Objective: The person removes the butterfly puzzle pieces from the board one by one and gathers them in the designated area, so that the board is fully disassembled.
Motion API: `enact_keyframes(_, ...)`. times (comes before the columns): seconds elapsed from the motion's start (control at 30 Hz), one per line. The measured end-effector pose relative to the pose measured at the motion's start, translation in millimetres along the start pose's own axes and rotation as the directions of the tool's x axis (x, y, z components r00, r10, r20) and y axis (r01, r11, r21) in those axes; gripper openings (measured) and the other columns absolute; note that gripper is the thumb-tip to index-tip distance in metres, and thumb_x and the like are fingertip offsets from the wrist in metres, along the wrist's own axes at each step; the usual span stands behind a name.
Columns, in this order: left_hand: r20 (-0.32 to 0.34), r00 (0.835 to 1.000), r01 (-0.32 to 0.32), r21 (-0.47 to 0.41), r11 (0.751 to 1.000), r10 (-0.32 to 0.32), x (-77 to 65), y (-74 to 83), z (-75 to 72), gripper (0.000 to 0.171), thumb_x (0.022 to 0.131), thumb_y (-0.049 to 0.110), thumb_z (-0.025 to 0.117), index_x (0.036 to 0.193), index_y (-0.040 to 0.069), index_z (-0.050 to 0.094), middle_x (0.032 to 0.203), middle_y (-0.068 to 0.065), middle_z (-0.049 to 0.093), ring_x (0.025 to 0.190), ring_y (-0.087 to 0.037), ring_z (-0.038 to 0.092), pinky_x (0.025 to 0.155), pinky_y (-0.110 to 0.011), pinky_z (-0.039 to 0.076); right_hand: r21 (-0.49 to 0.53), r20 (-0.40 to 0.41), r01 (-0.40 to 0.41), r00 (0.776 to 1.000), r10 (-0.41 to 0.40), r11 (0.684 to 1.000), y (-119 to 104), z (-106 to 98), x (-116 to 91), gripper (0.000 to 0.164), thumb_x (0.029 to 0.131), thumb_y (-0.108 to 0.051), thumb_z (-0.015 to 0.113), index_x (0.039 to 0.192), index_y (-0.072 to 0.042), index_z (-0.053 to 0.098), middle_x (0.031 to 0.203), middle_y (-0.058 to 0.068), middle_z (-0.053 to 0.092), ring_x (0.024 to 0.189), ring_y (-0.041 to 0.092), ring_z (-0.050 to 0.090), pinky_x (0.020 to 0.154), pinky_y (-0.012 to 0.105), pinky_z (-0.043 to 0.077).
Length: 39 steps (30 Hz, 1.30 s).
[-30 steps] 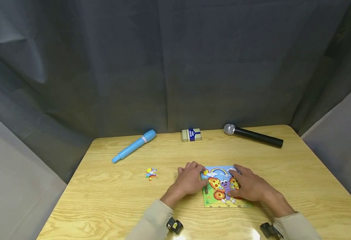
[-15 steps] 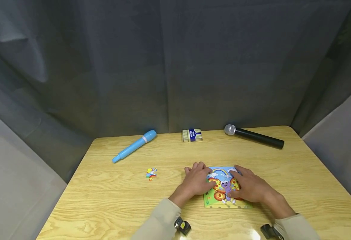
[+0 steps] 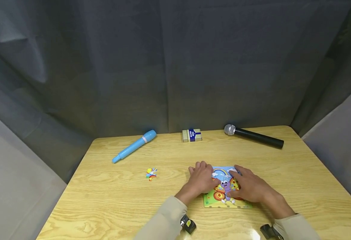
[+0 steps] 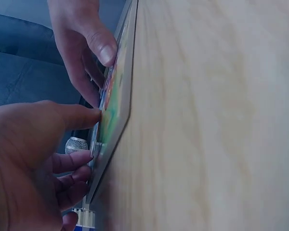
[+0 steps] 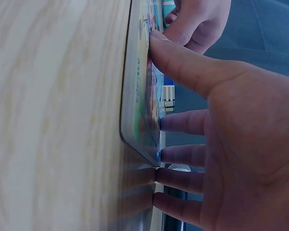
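A flat butterfly jigsaw puzzle (image 3: 212, 201) lies on the wooden table in front of me. My left hand (image 3: 200, 180) rests over its left part, thumb and fingertips on the picture. On the right part lies my right hand (image 3: 249, 184), its thumb pressed near the butterfly's body and its fingers spread toward the far right corner. In the right wrist view some straight right fingers (image 5: 183, 155) touch the picture, others reach past the board's edge. The left wrist view shows the left thumb (image 4: 84, 115) on the surface. Both palms cover parts of the picture.
A few small colourful puzzle pieces (image 3: 151, 172) lie on the table (image 3: 109, 203) to the left. Along the back are a blue microphone-shaped wand (image 3: 133, 146), a striped pack with a blue label (image 3: 191, 135) and a black microphone (image 3: 254, 136). A dark curtain (image 3: 127, 83) hangs behind.
My left hand has slid right across the puzzle, from its left edge toward the butterfly. The right hand and the puzzle have stayed in place.
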<state>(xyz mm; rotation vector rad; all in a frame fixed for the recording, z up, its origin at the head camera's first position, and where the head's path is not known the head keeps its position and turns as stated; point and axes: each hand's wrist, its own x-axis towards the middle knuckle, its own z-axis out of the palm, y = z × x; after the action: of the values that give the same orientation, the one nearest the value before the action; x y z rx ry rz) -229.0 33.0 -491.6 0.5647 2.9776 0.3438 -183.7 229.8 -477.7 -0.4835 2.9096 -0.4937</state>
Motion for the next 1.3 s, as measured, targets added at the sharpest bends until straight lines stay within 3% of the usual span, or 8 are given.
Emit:
enact_keyframes(0.3,0.012,0.999,0.048,-0.093,0.995,-0.047,4.4,2.5,2.3,0.042,0.08,0.051,0.071,0.104,0.02,0.058,0.092,0.007,0.049,0.089,-0.012,0.04,0.076,-0.033,0.023,-0.01,0.008,-0.011,1.0,0.012,1.0,-1,0,0,0.09,0.076,-0.062,0.07,0.141,-0.004,0.047,0.15,0.027,0.033,0.134,0.049,0.035,0.098,0.063,0.038)
enact_keyframes(0.57,-0.016,1.0,0.018,-0.118,0.993,-0.02,4.6,3.7,0.5,0.062,0.079,0.044,0.073,0.133,0.024,0.051,0.113,0.005,0.059,0.099,-0.012,0.048,0.078,-0.032,0.025,-0.015,0.012,-0.008,1.0,0.008,1.0,-1,0,0,0.089,0.076,-0.061,0.07,0.141,-0.004,0.047,0.15,0.027,0.034,0.134,0.049,0.035,0.098,0.063,0.038)
enact_keyframes(0.77,-0.011,1.0,0.003,-0.151,0.988,-0.005,4.6,4.0,-2.6,0.049,0.079,0.041,0.075,0.124,0.026,0.061,0.104,0.008,0.056,0.093,-0.01,0.045,0.078,-0.032,0.025,-0.017,0.012,-0.014,1.0,0.014,1.0,-1,0,0,0.089,0.077,-0.061,0.07,0.141,-0.004,0.047,0.15,0.027,0.033,0.134,0.049,0.035,0.098,0.064,0.038)
enact_keyframes(1.0,-0.031,0.999,-0.017,-0.143,0.99,0.013,5.8,1.3,-2.1,0.043,0.078,0.04,0.076,0.117,0.026,0.063,0.095,0.012,0.055,0.091,-0.008,0.046,0.079,-0.033,0.024,-0.025,0.014,-0.016,1.0,0.017,1.0,-1,0,0,0.09,0.076,-0.062,0.069,0.141,-0.004,0.047,0.15,0.027,0.033,0.134,0.049,0.035,0.098,0.064,0.038)
enact_keyframes(1.3,-0.067,0.997,-0.052,-0.148,0.988,0.043,0.8,-15.8,-7.3,0.042,0.077,0.037,0.076,0.116,0.027,0.063,0.093,0.013,0.055,0.091,-0.008,0.047,0.079,-0.035,0.024,-0.024,0.013,-0.028,1.0,0.028,0.999,-1,0,1,0.091,0.075,-0.063,0.07,0.142,-0.005,0.046,0.15,0.027,0.032,0.134,0.05,0.034,0.098,0.064,0.038)
